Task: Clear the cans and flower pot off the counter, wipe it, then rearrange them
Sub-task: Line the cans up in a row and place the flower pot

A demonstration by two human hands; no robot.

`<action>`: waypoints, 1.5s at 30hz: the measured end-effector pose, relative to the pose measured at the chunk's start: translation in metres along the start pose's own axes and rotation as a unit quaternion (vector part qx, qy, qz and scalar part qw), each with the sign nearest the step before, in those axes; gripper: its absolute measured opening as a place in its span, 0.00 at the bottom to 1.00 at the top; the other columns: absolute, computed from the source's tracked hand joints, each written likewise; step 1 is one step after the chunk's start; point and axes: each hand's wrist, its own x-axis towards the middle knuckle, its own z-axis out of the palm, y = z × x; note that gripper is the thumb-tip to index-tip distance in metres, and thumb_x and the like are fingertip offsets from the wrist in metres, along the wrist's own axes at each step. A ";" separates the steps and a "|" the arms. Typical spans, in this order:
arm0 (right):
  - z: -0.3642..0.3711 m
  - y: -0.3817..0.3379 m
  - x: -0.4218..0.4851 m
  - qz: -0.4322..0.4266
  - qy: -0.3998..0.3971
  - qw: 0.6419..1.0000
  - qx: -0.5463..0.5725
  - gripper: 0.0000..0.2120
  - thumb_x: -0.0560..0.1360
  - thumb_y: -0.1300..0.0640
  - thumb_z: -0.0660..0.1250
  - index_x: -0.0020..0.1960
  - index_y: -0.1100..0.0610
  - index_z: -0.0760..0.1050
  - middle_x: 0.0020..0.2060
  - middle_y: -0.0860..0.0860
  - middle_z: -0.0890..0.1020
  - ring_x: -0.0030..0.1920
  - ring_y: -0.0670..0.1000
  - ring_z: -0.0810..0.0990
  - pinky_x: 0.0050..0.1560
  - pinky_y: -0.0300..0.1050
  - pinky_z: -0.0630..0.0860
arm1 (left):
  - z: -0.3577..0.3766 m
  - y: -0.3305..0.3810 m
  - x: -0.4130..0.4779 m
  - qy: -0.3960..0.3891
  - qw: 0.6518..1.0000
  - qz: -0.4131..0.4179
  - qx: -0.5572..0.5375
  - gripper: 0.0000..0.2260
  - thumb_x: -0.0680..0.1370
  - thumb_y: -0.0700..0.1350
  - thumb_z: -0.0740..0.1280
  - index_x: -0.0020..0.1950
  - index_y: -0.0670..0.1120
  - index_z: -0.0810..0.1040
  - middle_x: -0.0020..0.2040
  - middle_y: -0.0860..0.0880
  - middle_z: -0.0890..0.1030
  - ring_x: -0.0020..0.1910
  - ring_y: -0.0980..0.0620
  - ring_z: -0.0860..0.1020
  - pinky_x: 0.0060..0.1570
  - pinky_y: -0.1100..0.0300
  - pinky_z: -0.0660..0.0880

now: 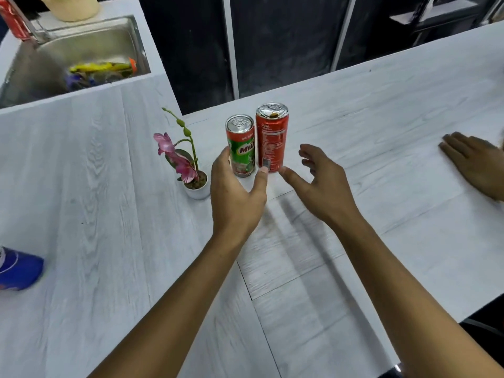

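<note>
Green Milo can (241, 148) stood beside red Coke can (272, 140); left hand (234, 200) bracketed it, fingers unclasped; right hand (319, 192) hovered, fingers splayed.

Kitchen setting: a stainless-steel sink (90, 42) with a tap (26, 24) is recessed into a pale wood-grain counter (103, 200); dark wall panels (191, 50) stand behind.
</note>
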 end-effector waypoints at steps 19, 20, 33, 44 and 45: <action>0.034 0.007 0.062 -0.032 -0.053 0.998 0.012 0.37 0.71 0.42 0.78 0.73 0.53 0.68 0.65 0.47 0.80 0.61 0.44 0.78 0.55 0.32 0.71 | 0.019 -0.027 0.050 0.001 1.000 -0.020 -0.006 0.29 0.75 0.54 0.77 0.72 0.47 0.73 0.64 0.53 0.80 0.59 0.59 0.78 0.49 0.77 0.70; 0.035 0.006 0.063 -0.031 -0.052 0.998 0.012 0.37 0.70 0.41 0.78 0.73 0.53 0.69 0.64 0.47 0.81 0.59 0.42 0.77 0.53 0.30 0.69 | 0.019 -0.028 0.051 0.003 1.000 -0.021 -0.005 0.28 0.75 0.53 0.77 0.72 0.47 0.73 0.64 0.53 0.80 0.59 0.59 0.78 0.50 0.76 0.70; 0.027 0.008 0.045 -0.022 -0.017 1.000 0.006 0.33 0.70 0.43 0.79 0.69 0.54 0.72 0.61 0.48 0.83 0.55 0.44 0.80 0.54 0.36 0.76 | 0.015 -0.032 0.039 0.007 1.000 -0.006 -0.017 0.26 0.74 0.48 0.78 0.69 0.45 0.75 0.59 0.55 0.80 0.55 0.59 0.79 0.56 0.61 0.80; 0.011 0.007 -0.013 -0.015 0.017 1.000 0.013 0.33 0.69 0.43 0.79 0.69 0.51 0.73 0.60 0.45 0.83 0.50 0.36 0.79 0.47 0.25 0.72 | -0.012 -0.028 -0.001 -0.017 1.000 0.024 -0.009 0.27 0.73 0.50 0.79 0.69 0.47 0.75 0.58 0.59 0.78 0.53 0.65 0.77 0.48 0.81 0.70; 0.010 0.005 -0.020 -0.015 0.018 1.000 0.012 0.33 0.69 0.43 0.79 0.69 0.51 0.73 0.60 0.45 0.82 0.50 0.36 0.79 0.46 0.24 0.72 | -0.017 -0.028 -0.007 -0.020 0.999 0.022 -0.010 0.27 0.73 0.50 0.79 0.70 0.47 0.75 0.58 0.61 0.77 0.52 0.66 0.76 0.47 0.82 0.69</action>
